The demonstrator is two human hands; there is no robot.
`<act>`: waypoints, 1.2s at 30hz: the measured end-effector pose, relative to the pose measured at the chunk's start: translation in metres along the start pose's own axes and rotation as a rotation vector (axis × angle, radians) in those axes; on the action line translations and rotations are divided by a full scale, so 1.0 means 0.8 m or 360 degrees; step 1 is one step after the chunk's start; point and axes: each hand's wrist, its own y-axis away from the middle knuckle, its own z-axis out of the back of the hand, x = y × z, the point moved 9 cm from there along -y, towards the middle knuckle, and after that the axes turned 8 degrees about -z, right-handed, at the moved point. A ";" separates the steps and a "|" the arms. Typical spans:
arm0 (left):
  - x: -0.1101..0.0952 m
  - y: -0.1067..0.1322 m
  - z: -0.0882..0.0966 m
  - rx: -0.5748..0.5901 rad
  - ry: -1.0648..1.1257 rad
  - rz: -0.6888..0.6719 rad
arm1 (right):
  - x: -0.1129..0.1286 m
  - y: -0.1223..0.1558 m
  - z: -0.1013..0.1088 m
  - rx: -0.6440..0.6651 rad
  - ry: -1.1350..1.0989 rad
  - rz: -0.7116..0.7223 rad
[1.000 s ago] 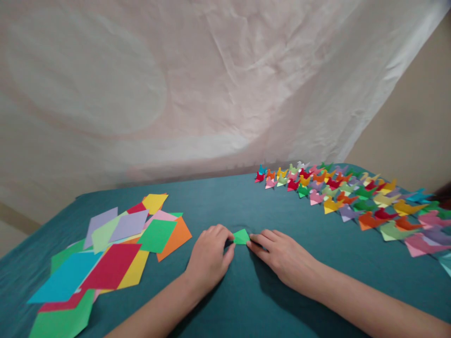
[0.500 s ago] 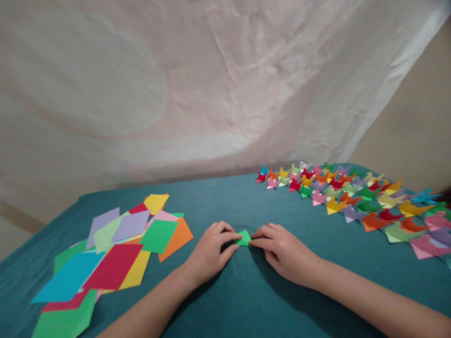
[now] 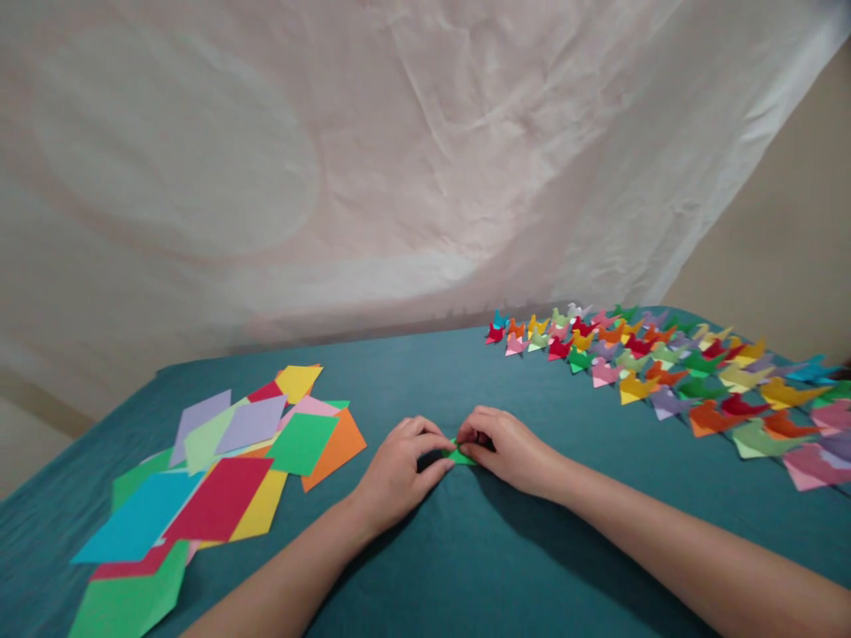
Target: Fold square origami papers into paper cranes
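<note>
A small folded piece of green paper lies on the teal cloth between my two hands, mostly covered by fingers. My left hand pinches its left side, thumb below and fingers above. From the right, my right hand closes its thumb and fingertips on the paper's upper right part. The exact folds are too small and too hidden to make out.
To the left, loose sheets of coloured paper overlap in a spread pile. Rows of folded paper birds in many colours stand at the right. A pale cloth hangs behind the teal-covered table.
My right hand has shifted a little up and left, its fingers curling in over the green paper, which now shows less. My left hand stays in place.
</note>
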 end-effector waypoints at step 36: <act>0.024 -0.002 -0.003 -0.0161 -0.0095 0.0394 | -0.001 0.001 0.000 0.0010 0.0031 -0.0032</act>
